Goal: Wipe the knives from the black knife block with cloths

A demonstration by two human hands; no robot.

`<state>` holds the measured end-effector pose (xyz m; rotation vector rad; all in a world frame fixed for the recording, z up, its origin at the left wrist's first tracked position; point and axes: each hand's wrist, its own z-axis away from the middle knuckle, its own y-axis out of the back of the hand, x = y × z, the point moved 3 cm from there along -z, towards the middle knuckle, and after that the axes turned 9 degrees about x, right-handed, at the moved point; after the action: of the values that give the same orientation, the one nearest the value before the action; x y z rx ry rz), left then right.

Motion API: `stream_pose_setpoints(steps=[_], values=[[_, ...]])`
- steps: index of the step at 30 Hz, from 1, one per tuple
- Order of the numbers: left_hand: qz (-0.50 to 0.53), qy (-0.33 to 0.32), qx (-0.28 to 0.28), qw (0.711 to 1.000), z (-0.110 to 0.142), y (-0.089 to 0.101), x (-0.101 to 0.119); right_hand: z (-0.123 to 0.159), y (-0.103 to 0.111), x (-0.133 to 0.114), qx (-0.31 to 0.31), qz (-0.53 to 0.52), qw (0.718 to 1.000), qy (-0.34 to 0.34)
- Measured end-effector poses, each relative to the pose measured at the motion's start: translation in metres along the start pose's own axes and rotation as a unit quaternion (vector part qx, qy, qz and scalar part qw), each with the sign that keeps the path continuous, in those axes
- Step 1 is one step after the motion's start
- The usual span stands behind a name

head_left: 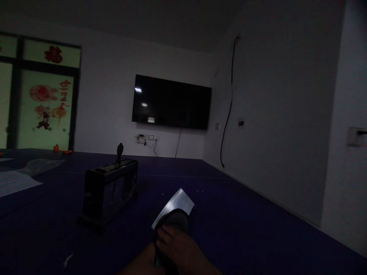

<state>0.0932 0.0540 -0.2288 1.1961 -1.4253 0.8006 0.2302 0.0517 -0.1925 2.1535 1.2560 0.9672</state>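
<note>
Principal item: one black-and-silver piece [177, 208], which you are holding low and central, over the near part of the table [223, 229]. Whether its underside is touching the tabletop, you cannot tell.

Step in hand: by judgement, you are steadying and handling this piece two-handed. The next move is probably calling for a firm grip on the dark body and care to keep your fingers off the plate's edges.

Right hand [183, 250]: fingers are lying together across the dark body and bending round it, with no gap showing; it is gripping.

Left hand [146, 259]: only a part is showing, at the lower left of the piece; its fingers are hiding behind the dark body, so how far they are spreading, and what they are gripping, you cannot tell.

Appearance: a flat, pale, silvery plate with straight edges and sharp corners is tilting up and away from you, catching the light. The body is dark and rounded, its near edge curving over the plate; dim light and blur are masking finer detail.

Adjacent: a black box [111, 191] is standing upright to the left, well apart, its dark knob-ended handle [119, 152] rising from the top. Papers [15, 183] and clear plastic [43, 165] are lying farther left.
</note>
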Motion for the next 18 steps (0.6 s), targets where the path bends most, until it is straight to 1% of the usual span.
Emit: stream_pose_setpoints(steps=[1, 2, 3, 5, 9, 12, 16, 18], values=[[0.007, -0.018, -0.024, 1.0, 0.001, -0.002, 0.004, 0.0, -0.001, 0.0, -0.002, 0.0, 1.0, -0.004], [0.013, -0.03, -0.033, 0.999, 0.002, -0.004, 0.008, 0.0, -0.001, 0.0, -0.007, 0.001, 1.0, -0.008], [0.018, -0.031, -0.034, 0.999, 0.003, -0.005, 0.011, 0.0, -0.002, 0.001, -0.014, 0.0, 1.0, -0.011], [0.031, -0.022, -0.017, 0.999, 0.005, -0.005, 0.015, 0.001, -0.002, 0.001, -0.025, -0.006, 1.0, -0.011], [0.025, -0.007, -0.01, 1.0, 0.008, -0.005, 0.017, 0.003, -0.001, 0.003, -0.018, -0.004, 1.0, -0.02], [0.026, 0.018, 0.004, 0.999, 0.005, -0.003, 0.015, 0.006, -0.008, 0.008, -0.021, 0.016, 0.998, -0.065], [0.03, 0.044, -0.019, 0.998, -0.002, -0.003, 0.003, 0.015, -0.023, 0.02, -0.033, 0.025, 0.987, -0.154], [0.038, 0.068, -0.013, 0.997, -0.004, -0.002, -0.006, 0.019, -0.028, 0.024, -0.038, 0.023, 0.984, -0.174]])
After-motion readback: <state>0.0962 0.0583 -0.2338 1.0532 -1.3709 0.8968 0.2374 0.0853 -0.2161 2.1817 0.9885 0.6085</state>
